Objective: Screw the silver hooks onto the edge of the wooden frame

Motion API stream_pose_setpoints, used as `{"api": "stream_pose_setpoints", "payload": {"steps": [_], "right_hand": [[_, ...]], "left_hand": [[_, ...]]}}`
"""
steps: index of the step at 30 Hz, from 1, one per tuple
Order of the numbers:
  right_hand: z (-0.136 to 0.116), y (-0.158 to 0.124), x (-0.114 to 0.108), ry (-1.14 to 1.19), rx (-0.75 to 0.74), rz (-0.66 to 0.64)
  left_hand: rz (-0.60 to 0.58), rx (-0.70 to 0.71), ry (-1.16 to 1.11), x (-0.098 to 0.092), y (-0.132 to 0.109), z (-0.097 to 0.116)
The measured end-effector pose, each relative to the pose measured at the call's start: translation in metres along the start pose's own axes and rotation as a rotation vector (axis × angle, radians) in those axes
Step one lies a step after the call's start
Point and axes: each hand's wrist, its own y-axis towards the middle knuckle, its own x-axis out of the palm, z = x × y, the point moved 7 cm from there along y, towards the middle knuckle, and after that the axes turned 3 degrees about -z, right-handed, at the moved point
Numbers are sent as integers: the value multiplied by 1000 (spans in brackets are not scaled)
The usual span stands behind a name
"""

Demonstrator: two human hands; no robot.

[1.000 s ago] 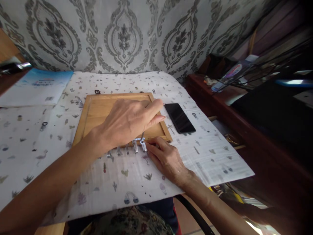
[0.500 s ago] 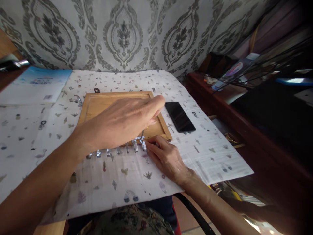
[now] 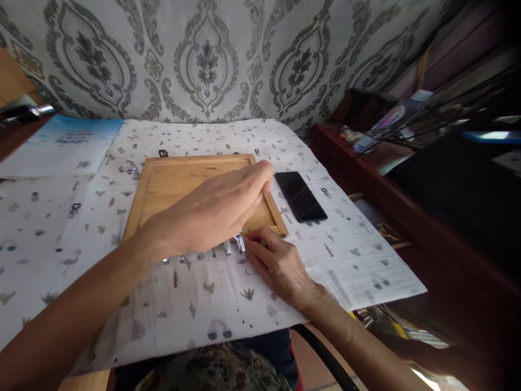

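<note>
My left hand (image 3: 220,203) is closed over the front part of a framed wooden board (image 3: 179,174). The half-second-old view showed a thin metal shaft below its fingers, like a screwdriver's; now the hand hides it. My right hand (image 3: 277,263) lies at the board's front right edge, its fingertips closed against the rightmost metal hook (image 3: 241,244). Several more silvery hooks, such as the neighbouring hook (image 3: 228,248), line that front edge to the left, partly covered by my left hand and wrist.
A black phone (image 3: 301,196) lies right of the board on the patterned white cloth (image 3: 345,271). At the back left is a blue and white booklet (image 3: 65,146). A clear bottle (image 3: 393,120) and cables are on the dark red furniture (image 3: 350,157) at right.
My left hand has turned slightly and sits lower over the hooks, covering the thin shaft that showed before. My right hand keeps its place at the end hook.
</note>
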Motion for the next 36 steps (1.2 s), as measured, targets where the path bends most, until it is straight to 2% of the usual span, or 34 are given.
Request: {"api": "stream_pose_setpoints", "payload": {"steps": [3, 7, 13, 16, 19, 21, 23, 28, 30, 33, 36], "right_hand": [[-1, 1, -1, -6, -7, 15], [-2, 1, -2, -34, -17, 20], [2, -1, 0, -11, 21, -5], [2, -1, 1, -12, 17, -13], [1, -1, 1, 4, 11, -10], [2, -1, 1, 4, 13, -9], [2, -2, 1, 0, 17, -16], [3, -3, 3, 9, 21, -33], [3, -3, 3, 8, 22, -37], [2, -2, 2, 15, 17, -32], [2, -1, 0, 31, 17, -28]], "left_hand": [[51, 16, -203, 4, 1, 4], [101, -102, -502, 14, 5, 2], [305, -156, -842, 21, 13, -15], [327, -149, -1023, 27, 17, -23], [302, -120, -1098, 28, 17, -26], [263, -120, -1056, 27, 16, -26], [237, -128, -911, 21, 14, -26], [265, -184, -186, 0, 9, -20], [247, -189, 23, -4, 9, -16], [182, -136, 134, -6, 8, -11], [138, -55, 119, -8, 7, -9]]}}
